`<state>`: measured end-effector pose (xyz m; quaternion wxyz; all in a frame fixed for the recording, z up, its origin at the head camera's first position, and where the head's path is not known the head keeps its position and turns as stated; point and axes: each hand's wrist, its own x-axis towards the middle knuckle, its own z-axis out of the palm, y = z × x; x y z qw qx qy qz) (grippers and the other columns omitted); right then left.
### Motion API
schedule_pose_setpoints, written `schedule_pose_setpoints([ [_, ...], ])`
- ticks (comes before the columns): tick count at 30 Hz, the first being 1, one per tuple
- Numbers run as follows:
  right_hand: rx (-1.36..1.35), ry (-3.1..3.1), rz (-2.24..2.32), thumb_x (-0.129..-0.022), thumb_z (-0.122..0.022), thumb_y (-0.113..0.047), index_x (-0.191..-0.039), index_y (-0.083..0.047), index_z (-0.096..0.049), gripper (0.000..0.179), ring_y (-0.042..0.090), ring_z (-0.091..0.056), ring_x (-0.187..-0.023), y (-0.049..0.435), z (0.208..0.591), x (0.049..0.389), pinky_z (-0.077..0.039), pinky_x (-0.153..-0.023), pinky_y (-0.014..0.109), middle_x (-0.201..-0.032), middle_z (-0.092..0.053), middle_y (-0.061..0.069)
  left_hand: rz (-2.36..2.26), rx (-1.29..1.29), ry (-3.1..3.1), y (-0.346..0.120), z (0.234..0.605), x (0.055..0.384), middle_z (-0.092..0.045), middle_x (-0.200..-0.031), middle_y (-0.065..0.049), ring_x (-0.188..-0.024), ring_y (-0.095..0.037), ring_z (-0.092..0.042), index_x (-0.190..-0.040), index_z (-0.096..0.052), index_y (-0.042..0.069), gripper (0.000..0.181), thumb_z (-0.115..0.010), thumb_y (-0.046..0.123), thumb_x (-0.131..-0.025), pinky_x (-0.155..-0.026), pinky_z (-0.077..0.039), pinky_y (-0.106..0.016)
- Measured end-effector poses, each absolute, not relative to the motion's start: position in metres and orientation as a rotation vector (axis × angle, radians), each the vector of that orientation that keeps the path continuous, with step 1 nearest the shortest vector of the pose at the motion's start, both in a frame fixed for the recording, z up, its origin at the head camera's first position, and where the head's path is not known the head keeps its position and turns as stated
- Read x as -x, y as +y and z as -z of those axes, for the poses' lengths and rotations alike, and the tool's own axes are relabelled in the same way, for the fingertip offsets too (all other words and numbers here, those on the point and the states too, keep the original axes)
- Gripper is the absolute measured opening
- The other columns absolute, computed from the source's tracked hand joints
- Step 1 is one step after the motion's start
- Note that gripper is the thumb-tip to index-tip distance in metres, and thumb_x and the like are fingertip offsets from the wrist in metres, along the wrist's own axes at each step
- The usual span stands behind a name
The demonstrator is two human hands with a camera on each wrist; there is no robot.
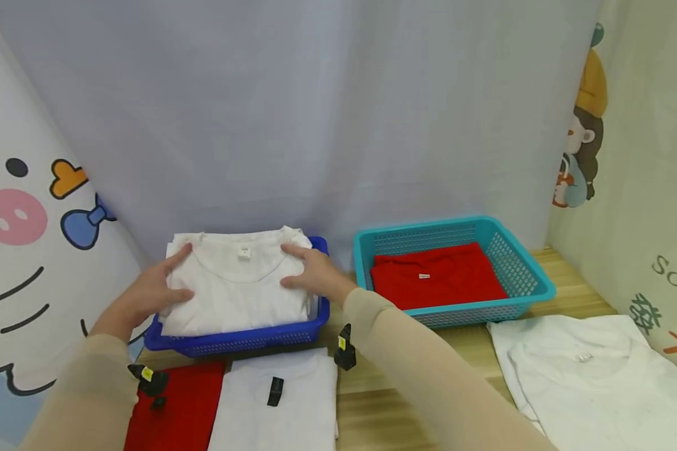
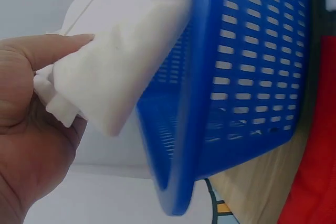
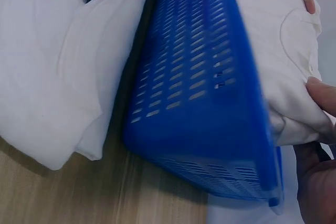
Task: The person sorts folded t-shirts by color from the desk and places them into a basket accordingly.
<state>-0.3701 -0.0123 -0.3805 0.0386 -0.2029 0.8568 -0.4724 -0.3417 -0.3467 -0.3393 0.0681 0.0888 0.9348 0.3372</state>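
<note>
A folded white T-shirt [image 1: 237, 282] with a small neck label lies over the dark blue basket [image 1: 242, 341], its collar toward the back. My left hand [image 1: 149, 291] grips the shirt's left side, thumb on top and fingers underneath, as the left wrist view shows. On the opposite side my right hand [image 1: 318, 275] pinches the right edge the same way, seen close in the right wrist view, where the shirt [image 3: 283, 66] stands at the basket's rim [image 3: 252, 77]. Its near part looks level with the rim. What lies beneath it in the basket is mostly hidden.
A teal basket [image 1: 474, 307] at the right holds a folded red shirt [image 1: 437, 275]. In front lie a red folded garment [image 1: 180, 401] and a white shirt with a black label [image 1: 282, 401]. Another white shirt [image 1: 592, 376] lies at the far right. Curtains [image 1: 316, 113] hang behind.
</note>
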Motion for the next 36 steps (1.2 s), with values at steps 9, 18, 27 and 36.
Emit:
schedule_pose_setpoints([
  [9, 0.57, 2.737, 1.335, -0.082, -0.079, -0.023, -0.146, -0.03, -0.042, 0.075, 0.018, -0.033, -0.139, -0.024, 0.393, 0.368, -0.037, -0.106, 0.034, -0.151, -0.037, -0.01, -0.978, -0.261, 2.818, -0.352, 0.362, 0.35, 0.0, -0.155, -0.031, -0.137, -0.057, -0.002, -0.151, 0.001, 0.04, 0.101, -0.073, 0.027, -0.085, -0.099, -0.013, -0.075],
  [18, 0.564, 2.775, 1.256, -0.083, -0.077, -0.022, -0.147, -0.029, -0.041, 0.074, 0.019, -0.032, -0.139, -0.025, 0.394, 0.362, -0.037, -0.107, 0.036, -0.151, -0.036, -0.011, -0.982, -0.283, 2.829, -0.35, 0.37, 0.349, -0.001, -0.156, -0.029, -0.137, -0.056, -0.002, -0.152, 0.0, 0.037, 0.098, -0.072, 0.024, -0.086, -0.101, -0.01, -0.074],
  [27, 0.568, 2.791, 1.266, -0.083, -0.078, -0.028, -0.146, -0.029, -0.042, 0.073, 0.019, -0.033, -0.139, -0.025, 0.398, 0.364, -0.039, -0.105, 0.035, -0.151, -0.036, -0.011, -1.001, -0.217, 2.837, -0.348, 0.375, 0.349, 0.001, -0.157, -0.026, -0.138, -0.055, 0.0, -0.149, 0.0, 0.046, 0.096, -0.072, 0.036, -0.086, -0.099, -0.01, -0.077],
  [36, 0.515, 2.757, 1.322, -0.083, -0.077, -0.032, -0.146, -0.031, -0.042, 0.072, 0.021, -0.031, -0.14, -0.024, 0.399, 0.363, -0.036, -0.108, 0.04, -0.151, -0.036, -0.009, -1.083, -0.157, 2.818, -0.34, 0.375, 0.349, 0.001, -0.157, -0.025, -0.138, -0.054, 0.002, -0.149, -0.002, 0.048, 0.097, -0.074, 0.04, -0.084, -0.098, -0.01, -0.077],
])
